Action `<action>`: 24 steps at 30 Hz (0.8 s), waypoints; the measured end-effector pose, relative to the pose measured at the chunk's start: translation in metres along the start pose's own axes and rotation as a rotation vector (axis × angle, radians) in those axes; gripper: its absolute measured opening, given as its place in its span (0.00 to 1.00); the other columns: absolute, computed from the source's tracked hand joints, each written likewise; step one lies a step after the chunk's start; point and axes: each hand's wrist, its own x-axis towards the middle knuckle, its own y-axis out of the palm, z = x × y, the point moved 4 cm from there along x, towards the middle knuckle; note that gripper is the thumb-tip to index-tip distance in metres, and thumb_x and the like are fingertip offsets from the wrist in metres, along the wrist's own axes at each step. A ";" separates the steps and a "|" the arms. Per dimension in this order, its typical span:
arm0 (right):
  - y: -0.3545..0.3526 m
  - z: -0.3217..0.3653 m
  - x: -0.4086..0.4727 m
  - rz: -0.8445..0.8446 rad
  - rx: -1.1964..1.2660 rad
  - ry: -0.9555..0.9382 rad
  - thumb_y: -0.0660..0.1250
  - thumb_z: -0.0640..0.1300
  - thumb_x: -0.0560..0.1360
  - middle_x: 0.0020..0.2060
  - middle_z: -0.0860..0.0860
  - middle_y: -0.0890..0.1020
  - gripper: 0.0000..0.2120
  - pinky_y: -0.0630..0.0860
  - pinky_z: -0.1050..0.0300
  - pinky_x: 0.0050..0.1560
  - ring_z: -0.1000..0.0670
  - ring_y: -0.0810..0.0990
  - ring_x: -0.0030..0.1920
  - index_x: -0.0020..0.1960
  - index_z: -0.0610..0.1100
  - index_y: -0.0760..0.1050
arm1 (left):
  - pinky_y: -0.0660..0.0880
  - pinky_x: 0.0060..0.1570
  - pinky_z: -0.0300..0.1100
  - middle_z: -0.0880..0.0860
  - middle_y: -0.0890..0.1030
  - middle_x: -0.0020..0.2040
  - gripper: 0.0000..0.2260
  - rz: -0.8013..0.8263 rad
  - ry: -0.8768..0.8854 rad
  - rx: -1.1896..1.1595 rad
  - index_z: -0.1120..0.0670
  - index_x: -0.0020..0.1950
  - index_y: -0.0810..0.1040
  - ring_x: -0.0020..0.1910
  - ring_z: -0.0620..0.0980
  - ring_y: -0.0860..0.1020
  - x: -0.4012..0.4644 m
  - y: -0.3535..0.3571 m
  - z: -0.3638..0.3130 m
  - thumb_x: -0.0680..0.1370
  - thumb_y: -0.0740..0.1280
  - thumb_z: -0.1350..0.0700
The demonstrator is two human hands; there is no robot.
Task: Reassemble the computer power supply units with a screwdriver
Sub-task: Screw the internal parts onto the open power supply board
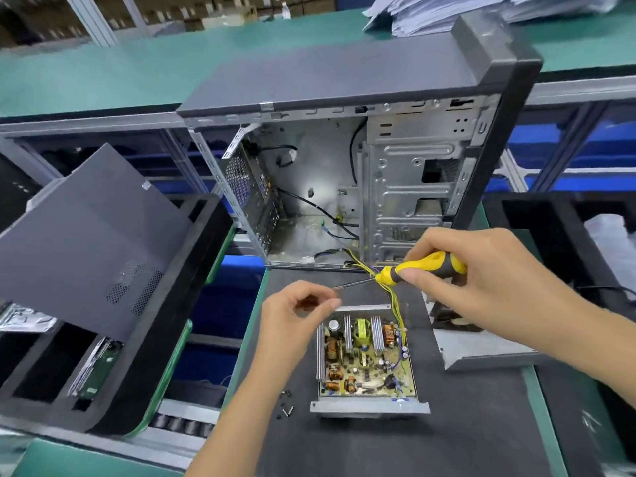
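Note:
An open power supply unit (368, 359) lies on the black mat, its circuit board with coils and heat sinks facing up. A bundle of yellow wires (395, 301) runs from it into the computer case. My right hand (481, 287) grips a yellow-and-black screwdriver (426, 266), whose shaft points left toward my left hand. My left hand (296, 315) hovers above the unit's far left corner, thumb and forefinger pinched together near the screwdriver tip; whatever is between them is too small to see. The unit's grey metal cover (481, 349) lies to the right, under my right forearm.
An open computer case (344, 173) stands upright behind the mat. Several small dark screws (285, 406) lie left of the unit. A grey side panel (86, 235) leans on black foam trays at the left. Stacked papers (430, 15) sit on the far green bench.

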 end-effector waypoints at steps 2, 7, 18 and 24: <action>-0.006 -0.002 -0.006 -0.014 0.021 0.019 0.67 0.54 0.72 0.29 0.60 0.80 0.08 0.71 0.60 0.29 0.53 0.76 0.29 0.41 0.49 0.77 | 0.79 0.46 0.42 0.48 0.85 0.39 0.09 -0.031 0.017 -0.009 0.46 0.41 0.85 0.41 0.48 0.82 0.001 0.005 -0.002 0.71 0.76 0.61; -0.009 -0.009 -0.018 -0.006 0.060 0.062 0.66 0.53 0.72 0.33 0.62 0.81 0.07 0.73 0.58 0.31 0.57 0.81 0.35 0.41 0.50 0.76 | 0.79 0.45 0.41 0.49 0.84 0.39 0.10 -0.010 0.059 -0.045 0.46 0.41 0.85 0.41 0.48 0.82 0.004 0.015 -0.005 0.71 0.76 0.63; -0.013 -0.018 -0.025 -0.007 0.023 0.111 0.64 0.57 0.71 0.36 0.59 0.82 0.09 0.74 0.57 0.33 0.56 0.81 0.37 0.43 0.52 0.76 | 0.77 0.44 0.35 0.48 0.84 0.40 0.12 0.085 0.116 -0.060 0.43 0.42 0.84 0.41 0.45 0.81 0.003 0.027 -0.003 0.70 0.76 0.61; -0.018 -0.019 -0.033 0.026 -0.015 0.108 0.63 0.58 0.72 0.35 0.57 0.81 0.09 0.74 0.58 0.34 0.54 0.80 0.36 0.43 0.52 0.75 | 0.77 0.45 0.36 0.49 0.84 0.41 0.11 0.119 0.117 -0.038 0.45 0.43 0.84 0.41 0.47 0.81 0.003 0.036 -0.004 0.71 0.76 0.62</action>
